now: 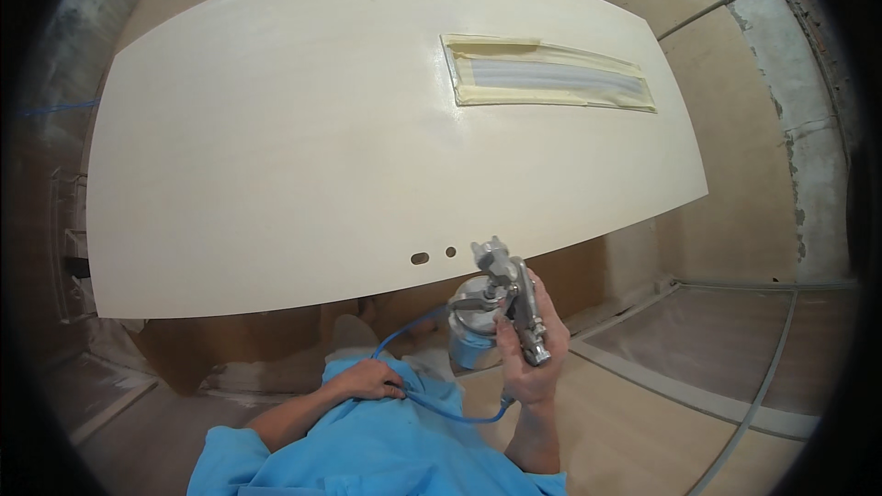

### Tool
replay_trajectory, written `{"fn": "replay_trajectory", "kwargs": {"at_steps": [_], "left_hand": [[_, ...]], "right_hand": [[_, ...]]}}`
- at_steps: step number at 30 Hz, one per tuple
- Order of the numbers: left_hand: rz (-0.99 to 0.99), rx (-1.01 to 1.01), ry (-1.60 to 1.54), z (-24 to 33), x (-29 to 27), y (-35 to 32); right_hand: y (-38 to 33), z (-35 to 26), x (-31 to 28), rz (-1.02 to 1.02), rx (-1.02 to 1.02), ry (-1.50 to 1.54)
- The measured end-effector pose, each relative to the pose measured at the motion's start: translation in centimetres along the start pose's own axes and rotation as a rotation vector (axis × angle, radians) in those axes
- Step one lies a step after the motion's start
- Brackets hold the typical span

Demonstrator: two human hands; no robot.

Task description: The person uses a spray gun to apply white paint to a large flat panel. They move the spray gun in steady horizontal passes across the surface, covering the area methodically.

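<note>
My right hand [531,340] is closed round the handle of a metal spray gun [514,298], which points away from me over the near edge of a door panel. Below the gun head hangs its round metal cup [473,312]. A blue air hose [459,417] runs from the gun's lower end to my left hand [372,378], which is closed on it against my blue shirt. The large cream-white door [276,147] lies flat before me. Masking tape and paper [551,78] cover a long rectangular window at its far right. Two small holes [420,258] sit near its front edge.
Brown sheeting [211,349] hangs beneath the door's near edge. Metal-framed panels [698,340] stand at the lower right. A worn, peeling wall strip [799,110] runs along the right, and wire racking [69,239] stands at the left.
</note>
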State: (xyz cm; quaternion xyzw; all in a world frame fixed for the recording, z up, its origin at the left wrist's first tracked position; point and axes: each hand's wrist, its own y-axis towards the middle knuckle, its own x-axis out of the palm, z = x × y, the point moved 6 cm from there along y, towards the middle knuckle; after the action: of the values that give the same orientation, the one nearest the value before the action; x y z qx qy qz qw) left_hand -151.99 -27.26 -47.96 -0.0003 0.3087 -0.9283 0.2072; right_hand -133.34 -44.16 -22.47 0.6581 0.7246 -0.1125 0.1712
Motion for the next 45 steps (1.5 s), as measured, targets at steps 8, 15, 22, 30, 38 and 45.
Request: {"fn": "replay_trajectory", "kwargs": {"at_steps": [8,15,22,30,38,45], "left_hand": [[0.136,-0.012,-0.021,2.4,0.8,3.9],[0.192,-0.098,-0.109,7.1,1.9,9.2],[0.242,-0.120,-0.252,10.0,3.7,12.4],[0.272,-0.161,-0.147,8.2,6.0,12.4],[0.166,-0.238,-0.152,1.4,6.1,8.7],[0.342,-0.276,-0.218,-2.8,1.6,6.2]], "right_hand": [[1.1,4.0,-5.1,0.052,0.016,0.005],[2.2,8.8,-17.6,0.368,0.012,-0.161],[2.6,9.5,-23.9,0.428,0.029,-0.234],[1.6,8.0,-15.6,-0.020,-0.038,0.150],[0.0,0.4,-4.1,-0.452,-0.232,0.252],[3.9,1.3,-0.5,-0.242,-0.019,0.365]]}}
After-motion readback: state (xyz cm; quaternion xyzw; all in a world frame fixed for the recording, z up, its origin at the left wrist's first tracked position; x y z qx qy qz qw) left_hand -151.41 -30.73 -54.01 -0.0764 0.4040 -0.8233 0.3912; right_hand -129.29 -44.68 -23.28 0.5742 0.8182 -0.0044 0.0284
